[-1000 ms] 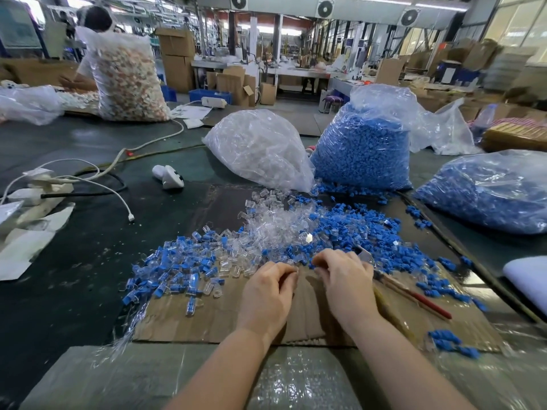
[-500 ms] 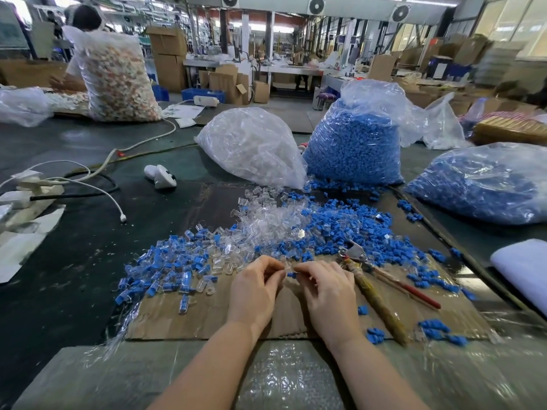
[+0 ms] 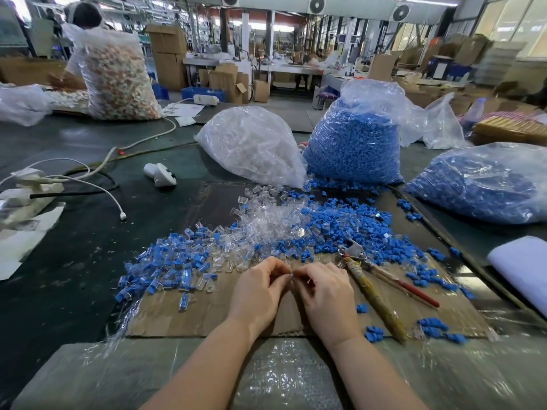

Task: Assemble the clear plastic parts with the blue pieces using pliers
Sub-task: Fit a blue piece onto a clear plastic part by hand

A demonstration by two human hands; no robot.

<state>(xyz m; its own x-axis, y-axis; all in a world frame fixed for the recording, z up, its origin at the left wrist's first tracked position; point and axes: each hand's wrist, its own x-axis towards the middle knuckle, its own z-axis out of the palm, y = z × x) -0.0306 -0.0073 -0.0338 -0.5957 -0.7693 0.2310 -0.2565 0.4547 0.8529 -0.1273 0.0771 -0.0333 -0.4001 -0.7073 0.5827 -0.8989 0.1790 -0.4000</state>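
We are now bringing our left hand (image 3: pixel 260 287) and right hand (image 3: pixel 321 288) together, fingertips pinching a small blue plastic piece (image 3: pixel 291 275) above the brown cardboard sheet (image 3: pixel 207 318), while the taped-handle metal pliers (image 3: pixel 367 287), released, are lying on it just right of our hands, so fitting is starting by hand.

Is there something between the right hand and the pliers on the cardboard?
Nothing visible. The pliers lie just right of the right hand, on bare cardboard; only stray blue pieces lie nearer the edge.
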